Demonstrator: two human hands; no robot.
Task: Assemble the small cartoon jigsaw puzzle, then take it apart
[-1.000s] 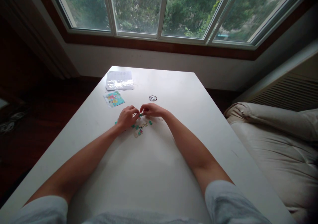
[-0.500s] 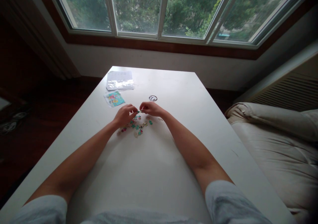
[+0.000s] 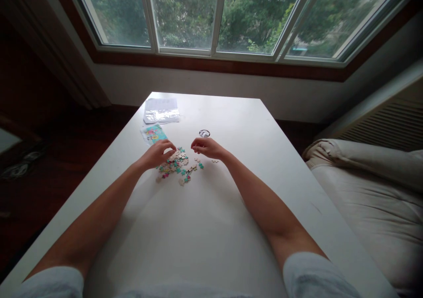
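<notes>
A loose pile of small jigsaw puzzle pieces (image 3: 180,169), some teal, pink or yellow and others plain beige, lies on the white table. Over its left upper edge my left hand (image 3: 158,153) hovers, fingers curved and apart, with nothing visible in them. To the right of the pile is my right hand (image 3: 208,147), its fingers curled in and the fingertips close together. Whatever those fingertips hold, if anything, is too small to make out. A few joined beige pieces (image 3: 214,161) lie just below the right wrist.
A colourful picture card (image 3: 154,133) in a clear sleeve lies behind my left hand. Farther back are clear plastic bags (image 3: 161,110). Beyond my right hand sits a round dark-rimmed item (image 3: 204,133). A beige sofa (image 3: 360,192) stands right of the white table (image 3: 198,245).
My hands were together above the pile, fingertips meeting at small pieces. They have drawn apart, the left one leftward and the right one slightly rightward, uncovering more of the pile.
</notes>
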